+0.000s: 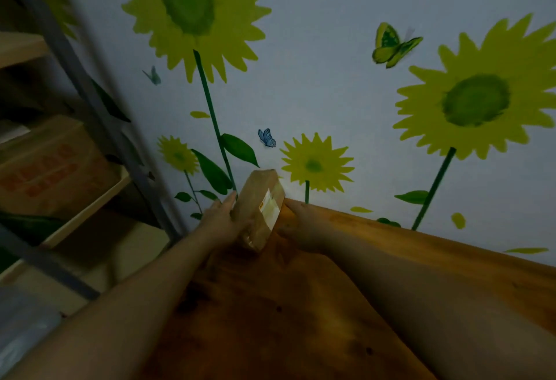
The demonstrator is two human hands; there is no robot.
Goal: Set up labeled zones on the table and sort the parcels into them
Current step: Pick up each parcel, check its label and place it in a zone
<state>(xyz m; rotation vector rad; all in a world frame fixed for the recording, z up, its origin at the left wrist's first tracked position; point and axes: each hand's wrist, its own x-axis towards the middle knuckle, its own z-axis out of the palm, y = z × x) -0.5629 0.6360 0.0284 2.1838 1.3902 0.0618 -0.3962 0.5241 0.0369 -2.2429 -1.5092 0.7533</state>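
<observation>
A small brown cardboard parcel [259,208] with a pale label on its upper face stands tilted at the far left corner of the wooden table [301,304]. My left hand [221,218] holds its left side, fingers stretched along the edge and thumb under the near face. My right hand [293,223] touches its right side, partly hidden behind the parcel. Both arms reach forward over the tabletop. The view is dim and blurred.
The wall with sunflower and butterfly decals [331,94] stands right behind the table. A metal shelf rack [99,115] is at the left, with a large cardboard box [51,169] on one shelf. A pale bag [24,334] lies at the lower left.
</observation>
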